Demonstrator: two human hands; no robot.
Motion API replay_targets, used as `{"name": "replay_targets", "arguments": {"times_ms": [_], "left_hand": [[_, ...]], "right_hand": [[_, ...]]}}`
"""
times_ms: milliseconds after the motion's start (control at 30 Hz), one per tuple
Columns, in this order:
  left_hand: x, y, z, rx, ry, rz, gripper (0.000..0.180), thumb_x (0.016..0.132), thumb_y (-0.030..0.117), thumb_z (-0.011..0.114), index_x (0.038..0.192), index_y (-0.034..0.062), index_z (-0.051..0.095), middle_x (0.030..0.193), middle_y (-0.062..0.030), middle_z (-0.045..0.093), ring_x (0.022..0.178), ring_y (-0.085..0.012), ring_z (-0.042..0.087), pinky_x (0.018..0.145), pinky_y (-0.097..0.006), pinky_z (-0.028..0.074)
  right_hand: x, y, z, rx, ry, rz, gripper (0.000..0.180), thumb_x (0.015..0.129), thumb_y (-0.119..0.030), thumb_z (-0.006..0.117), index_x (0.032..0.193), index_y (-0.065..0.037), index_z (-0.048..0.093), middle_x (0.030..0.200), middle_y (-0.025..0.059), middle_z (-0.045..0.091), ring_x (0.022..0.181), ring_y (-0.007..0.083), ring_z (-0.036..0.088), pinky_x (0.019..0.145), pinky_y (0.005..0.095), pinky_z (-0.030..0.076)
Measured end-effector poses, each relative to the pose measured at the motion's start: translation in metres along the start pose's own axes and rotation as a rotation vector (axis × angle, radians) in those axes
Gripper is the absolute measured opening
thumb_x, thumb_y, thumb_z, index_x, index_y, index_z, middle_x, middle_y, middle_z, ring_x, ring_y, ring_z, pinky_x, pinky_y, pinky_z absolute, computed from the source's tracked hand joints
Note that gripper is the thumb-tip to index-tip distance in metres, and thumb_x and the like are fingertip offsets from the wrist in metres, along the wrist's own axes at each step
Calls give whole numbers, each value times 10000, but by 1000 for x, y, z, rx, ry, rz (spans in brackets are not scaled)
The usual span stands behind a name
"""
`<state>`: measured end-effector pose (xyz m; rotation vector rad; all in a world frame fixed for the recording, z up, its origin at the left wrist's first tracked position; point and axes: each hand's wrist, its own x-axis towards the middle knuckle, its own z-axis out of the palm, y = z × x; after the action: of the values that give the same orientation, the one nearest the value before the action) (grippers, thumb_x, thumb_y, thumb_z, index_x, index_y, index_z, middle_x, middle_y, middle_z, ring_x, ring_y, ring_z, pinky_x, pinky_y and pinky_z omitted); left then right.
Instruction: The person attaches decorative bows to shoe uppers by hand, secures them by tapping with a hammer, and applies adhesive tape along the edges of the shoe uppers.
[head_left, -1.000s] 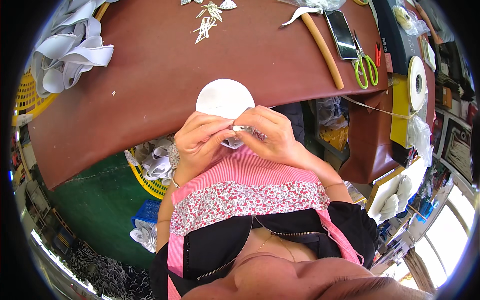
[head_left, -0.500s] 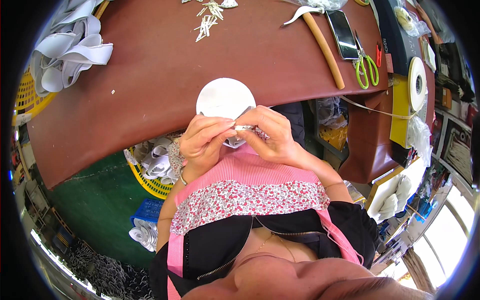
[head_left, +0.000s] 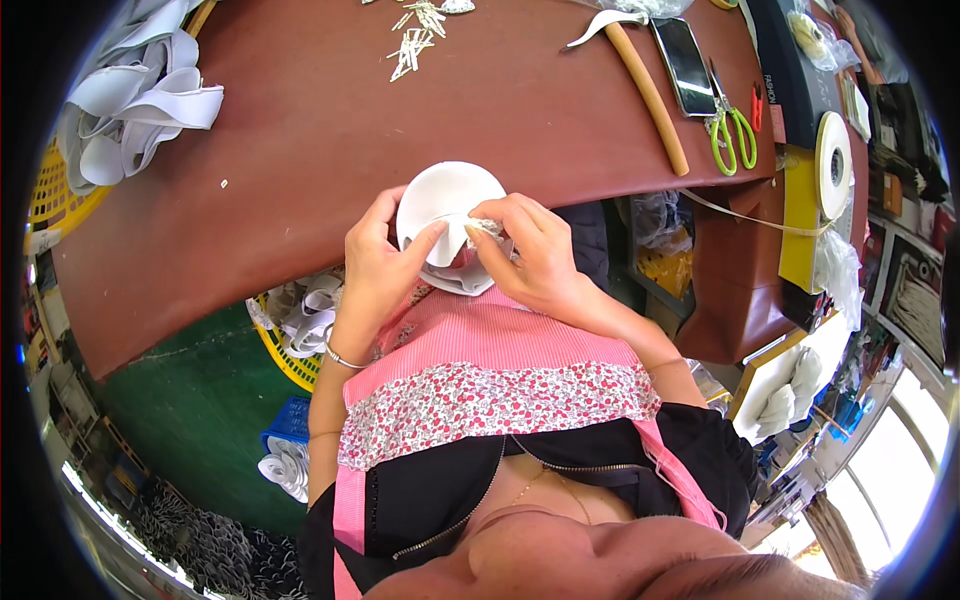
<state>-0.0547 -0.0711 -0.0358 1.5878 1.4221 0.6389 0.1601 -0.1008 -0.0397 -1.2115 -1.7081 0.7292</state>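
A white round moulded cup piece sits at the near edge of the brown table, held between both hands. My left hand grips its left side, fingers curled around the rim. My right hand pinches a small silvery piece against the cup's right rim. The lower part of the cup is hidden behind my fingers.
White fabric strips pile at the table's left end. Small metal pieces lie at the far edge. A wooden stick, a phone, green scissors and a tape roll are to the right. A yellow basket stands below.
My hands have opened apart a little, showing more of the white cup. The small silvery piece stays pinched in my right fingers at the rim.
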Motion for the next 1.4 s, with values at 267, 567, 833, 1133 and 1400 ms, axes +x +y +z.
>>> {"name": "replay_targets", "arguments": {"times_ms": [267,567,833,1133,1400], "left_hand": [[-12,20,14,-243,153,-193,256,978,127,785,1154,-21,674,1051,-115,765,971,-136,706,848,-316,568],[-15,17,26,-339,176,-183,265,922,65,778,1169,-20,734,1013,-117,804,935,-141,746,824,-320,589],[-21,12,32,-445,138,-204,214,945,56,762,1140,-30,739,993,-91,805,923,-99,727,810,-299,587],[-25,5,38,-354,148,-163,198,962,43,787,1144,-22,741,1020,-41,785,924,-73,689,809,-260,556],[-27,5,45,-184,225,-58,168,955,53,793,1103,-12,746,963,-47,782,875,-59,682,762,-264,554]], "right_hand": [[24,-30,-18,-220,160,-169,275,832,21,795,1087,6,696,923,135,702,741,302,694,639,380,571],[2,-16,11,84,-67,276,189,934,-64,788,1084,10,701,949,145,732,703,232,725,628,343,586],[-9,-8,19,76,14,314,188,942,-74,777,1090,14,699,941,163,733,681,217,729,607,343,584],[-8,-8,17,46,-11,386,199,944,-93,772,1080,28,693,930,180,734,670,223,727,607,348,582],[-5,-9,16,39,-30,422,172,949,-84,776,1058,33,712,927,163,742,754,215,748,683,334,612]]}}
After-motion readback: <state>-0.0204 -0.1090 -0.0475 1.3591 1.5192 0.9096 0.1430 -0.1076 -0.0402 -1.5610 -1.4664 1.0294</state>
